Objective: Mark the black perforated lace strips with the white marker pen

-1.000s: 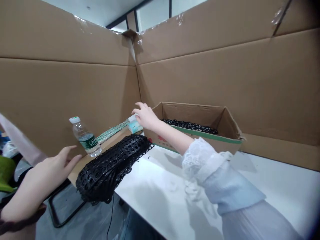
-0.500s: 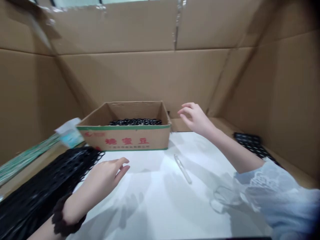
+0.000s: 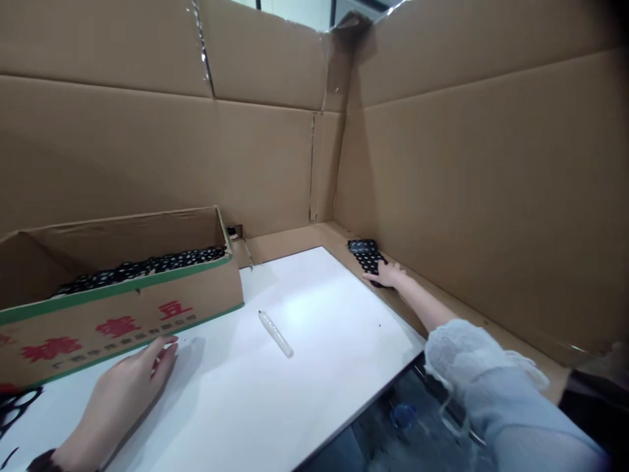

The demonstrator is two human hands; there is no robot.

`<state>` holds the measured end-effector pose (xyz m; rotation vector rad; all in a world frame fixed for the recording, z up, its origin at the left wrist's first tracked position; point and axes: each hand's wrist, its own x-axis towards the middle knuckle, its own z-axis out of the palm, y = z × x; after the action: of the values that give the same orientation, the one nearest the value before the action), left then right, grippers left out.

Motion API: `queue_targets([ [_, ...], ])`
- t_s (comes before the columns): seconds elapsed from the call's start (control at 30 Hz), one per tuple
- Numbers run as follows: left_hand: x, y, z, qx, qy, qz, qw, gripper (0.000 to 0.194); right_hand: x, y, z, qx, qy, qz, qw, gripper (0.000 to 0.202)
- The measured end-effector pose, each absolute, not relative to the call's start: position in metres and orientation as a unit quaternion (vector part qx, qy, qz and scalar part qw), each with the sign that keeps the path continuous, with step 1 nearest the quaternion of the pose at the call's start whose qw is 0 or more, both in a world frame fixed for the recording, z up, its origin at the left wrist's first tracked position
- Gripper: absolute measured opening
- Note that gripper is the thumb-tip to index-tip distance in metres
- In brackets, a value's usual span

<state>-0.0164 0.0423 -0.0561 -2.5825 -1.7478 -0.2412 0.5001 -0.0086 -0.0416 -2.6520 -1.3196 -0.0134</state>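
Note:
My right hand [image 3: 392,274] reaches far out to the right and lies on a folded piece of black perforated netting [image 3: 367,261], its fingers spread over the near part. Whether the fingertips grip the netting cannot be made out. My left hand [image 3: 130,387], a dark band at its wrist, hovers over the white board [image 3: 314,393] just in front of an open carton [image 3: 206,288]. Its thumb and forefinger are apart with nothing between them. Inside the carton lies more black perforated netting [image 3: 142,269]. A pale, slim pen-like tool [image 3: 276,334] rests on the board.
Tall cardboard walls [image 3: 442,164] rise at the back and right. Loops of black netting [image 3: 17,406] show at the lower left. Past the board's right front edge, a dark area [image 3: 388,419] lies lower down. A small dark object [image 3: 234,231] sits behind the carton.
The view has turned to the right. My right hand has gone from the air beside the carton to the netting along the right wall. My left hand is now closer to the carton's front.

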Motion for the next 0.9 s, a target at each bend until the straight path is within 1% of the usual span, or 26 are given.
queue_targets([
  [0.1, -0.021, 0.047, -0.059, -0.817, -0.57, -0.085, -0.025, 0.032, 0.502, -0.014, -0.045, -0.898, -0.431, 0.022, 0.08, 0.064],
  [0.23, -0.022, 0.047, -0.063, -0.825, -0.554, -0.111, -0.015, 0.029, 0.495, -0.017, -0.03, -0.881, -0.463, 0.021, 0.095, 0.031],
  [0.33, -0.021, 0.046, -0.068, -0.826, -0.541, -0.159, -0.01, 0.026, 0.466, -0.019, -0.008, -0.843, -0.523, 0.007, 0.126, 0.024],
  [0.43, -0.016, 0.044, -0.072, -0.841, -0.487, -0.233, 0.011, 0.03, 0.414, -0.027, 0.024, -0.765, -0.618, -0.006, 0.184, 0.027],
  [0.47, -0.013, 0.043, -0.073, -0.848, -0.467, -0.251, 0.01, 0.035, 0.395, -0.031, 0.036, -0.691, -0.683, 0.003, 0.237, 0.027],
  [0.53, -0.007, 0.037, -0.073, -0.853, -0.442, -0.278, -0.014, 0.053, 0.358, -0.043, 0.06, -0.585, -0.753, 0.042, 0.3, 0.02],
  [0.6, -0.001, 0.03, -0.072, -0.849, -0.425, -0.303, -0.079, 0.072, 0.328, -0.055, 0.078, -0.529, -0.775, 0.09, 0.335, 0.018],
  [0.67, 0.001, 0.022, -0.07, -0.829, -0.418, -0.324, -0.181, 0.08, 0.307, -0.062, 0.087, -0.487, -0.783, 0.156, 0.355, 0.023],
  [0.7, 0.001, 0.018, -0.069, -0.81, -0.423, -0.33, -0.239, 0.078, 0.301, -0.062, 0.088, -0.472, -0.783, 0.189, 0.358, 0.026],
  [0.73, -0.001, 0.015, -0.067, -0.784, -0.432, -0.331, -0.299, 0.072, 0.297, -0.061, 0.087, -0.465, -0.781, 0.219, 0.356, 0.028],
  [0.8, -0.007, 0.011, -0.063, -0.722, -0.445, -0.328, -0.416, 0.053, 0.296, -0.053, 0.079, -0.472, -0.776, 0.261, 0.328, 0.032],
  [0.83, -0.011, 0.011, -0.059, -0.688, -0.441, -0.329, -0.473, 0.046, 0.298, -0.047, 0.074, -0.486, -0.774, 0.265, 0.306, 0.034],
  [0.9, -0.018, 0.014, -0.052, -0.624, -0.418, -0.336, -0.568, 0.042, 0.305, -0.033, 0.061, -0.528, -0.776, 0.228, 0.259, 0.041],
])
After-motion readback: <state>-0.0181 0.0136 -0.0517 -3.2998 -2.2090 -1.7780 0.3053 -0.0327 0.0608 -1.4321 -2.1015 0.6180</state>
